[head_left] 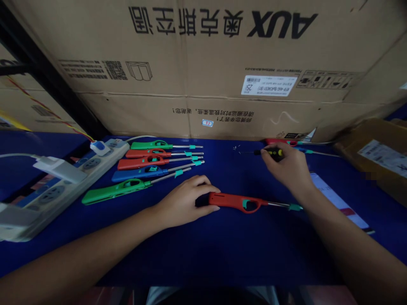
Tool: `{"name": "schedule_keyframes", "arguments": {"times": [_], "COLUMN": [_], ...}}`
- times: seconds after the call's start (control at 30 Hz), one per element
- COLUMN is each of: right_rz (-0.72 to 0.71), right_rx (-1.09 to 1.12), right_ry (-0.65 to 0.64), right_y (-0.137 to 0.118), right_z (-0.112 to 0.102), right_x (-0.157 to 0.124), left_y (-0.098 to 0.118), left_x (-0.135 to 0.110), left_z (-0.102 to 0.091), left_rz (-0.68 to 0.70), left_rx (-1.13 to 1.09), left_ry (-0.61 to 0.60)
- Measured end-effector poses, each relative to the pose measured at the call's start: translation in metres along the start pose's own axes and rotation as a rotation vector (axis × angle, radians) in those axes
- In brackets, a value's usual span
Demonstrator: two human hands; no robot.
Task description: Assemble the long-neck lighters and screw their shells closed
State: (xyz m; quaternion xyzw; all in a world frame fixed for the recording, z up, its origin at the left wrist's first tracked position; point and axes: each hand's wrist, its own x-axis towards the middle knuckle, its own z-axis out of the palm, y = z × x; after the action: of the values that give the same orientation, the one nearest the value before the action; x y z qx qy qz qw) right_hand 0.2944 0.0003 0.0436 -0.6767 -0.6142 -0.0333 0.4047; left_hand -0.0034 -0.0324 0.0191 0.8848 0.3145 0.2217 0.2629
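A red long-necked lighter (233,202) lies on the blue table (222,250), its metal neck pointing right. The thumb and fingers of my left hand (189,201) grip its butt end. Farther back on the right, my right hand (291,165) holds a screwdriver (275,153) with a black and yellow handle, its thin shaft pointing left. Several tiny pale bits (236,148) lie near the screwdriver's tip; they are too small to name. Left of my hands, a row of lighters holds a green one (116,190), a blue one (140,173) and red ones (143,162).
A large cardboard box (159,93) walls off the back. On the left runs a white power strip (95,169) with plugs and cables. More lighters (280,141) lie behind my right hand. A lit phone (340,201) and a brown parcel (378,148) are on the right.
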Motion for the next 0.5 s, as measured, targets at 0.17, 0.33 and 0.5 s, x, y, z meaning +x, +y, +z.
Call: {"name": "schedule_keyframes", "arguments": {"times": [0.17,0.33,0.5], "right_rz": [0.036,0.17,0.186], "right_rx": [0.216,0.661,0.984], "right_ry": [0.051,0.002,-0.305], "right_y": [-0.006,-0.015,-0.036], "right_z": [-0.002,-0.006,-0.011], "right_x": [0.001,-0.002,-0.021], "left_y": [0.0,-0.003,-0.001], "left_x": [0.0,0.004,0.01], "left_z": [0.001,0.0,-0.004], "left_rz": [-0.022,-0.136,-0.285], "left_rx": [-0.04,-0.113,-0.447], "left_ry": [0.016,0.253,0.42]}}
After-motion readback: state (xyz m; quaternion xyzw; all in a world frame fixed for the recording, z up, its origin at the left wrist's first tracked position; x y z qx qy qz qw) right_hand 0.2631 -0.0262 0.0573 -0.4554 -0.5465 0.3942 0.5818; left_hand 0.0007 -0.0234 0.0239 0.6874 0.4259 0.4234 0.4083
